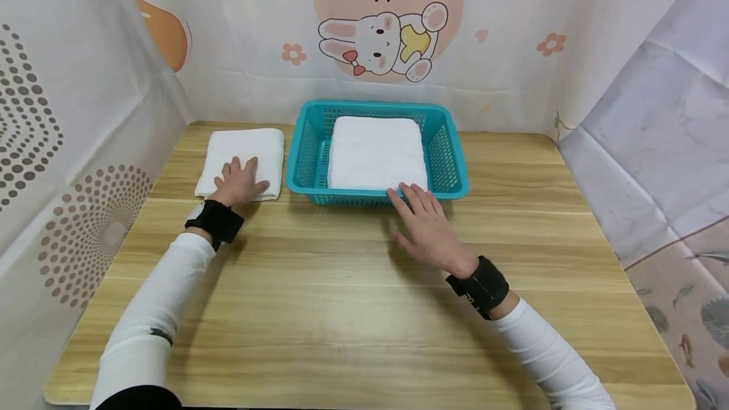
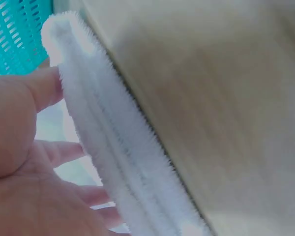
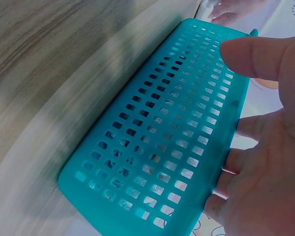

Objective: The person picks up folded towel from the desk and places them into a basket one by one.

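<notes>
A folded white towel (image 1: pixel 245 147) lies on the table to the left of a teal plastic basket (image 1: pixel 304 144). My left hand (image 1: pixel 238 183) rests on its near part with fingers spread; the left wrist view shows the towel's thick folded edge (image 2: pixel 113 128) close beside the fingers. Inside the basket sits another folded white towel (image 1: pixel 376 150). At the basket's front rim is my right hand (image 1: pixel 424 226), its fingers extended over the rim. In the right wrist view the thumb is in front of the perforated basket wall (image 3: pixel 157 123), and the other fingertips are hidden behind the rim.
The wooden table (image 1: pixel 342 321) extends in front of the basket and to both sides. A white curtain (image 1: pixel 239 49) with a printed rabbit hangs along the back edge, and more patterned cloth (image 1: pixel 655 138) hangs at the sides.
</notes>
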